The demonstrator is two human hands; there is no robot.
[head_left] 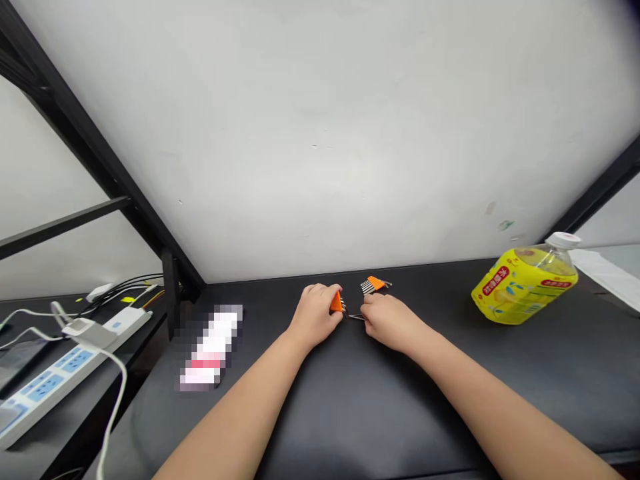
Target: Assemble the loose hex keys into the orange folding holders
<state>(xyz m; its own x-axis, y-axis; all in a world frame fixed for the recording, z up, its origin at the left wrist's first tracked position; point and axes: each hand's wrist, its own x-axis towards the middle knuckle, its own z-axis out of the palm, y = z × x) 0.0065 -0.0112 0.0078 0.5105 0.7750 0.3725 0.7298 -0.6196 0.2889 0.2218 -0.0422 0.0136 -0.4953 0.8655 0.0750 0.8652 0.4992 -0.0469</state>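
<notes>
My left hand (315, 313) is closed around an orange holder (337, 303), from which several short dark metal ends stick out; it looks like a hex key set. Most of that holder is hidden by my fingers. To its right, my right hand (390, 321) pinches a thin metal hex key (357, 317) whose tip points left at the holder. Whether the tip touches the holder I cannot tell. Just behind my right hand lies a second orange hex key set (376, 285) on the black padded surface (345, 413), its slim metal rods fanned toward the left.
A yellow-labelled drink bottle (525, 283) with a white cap stands tilted in view at the right. At the left lies a blurred white and pink item (213, 347). Beyond it, a white power strip (65, 373) with cables rests on a dark shelf. A white wall rises behind.
</notes>
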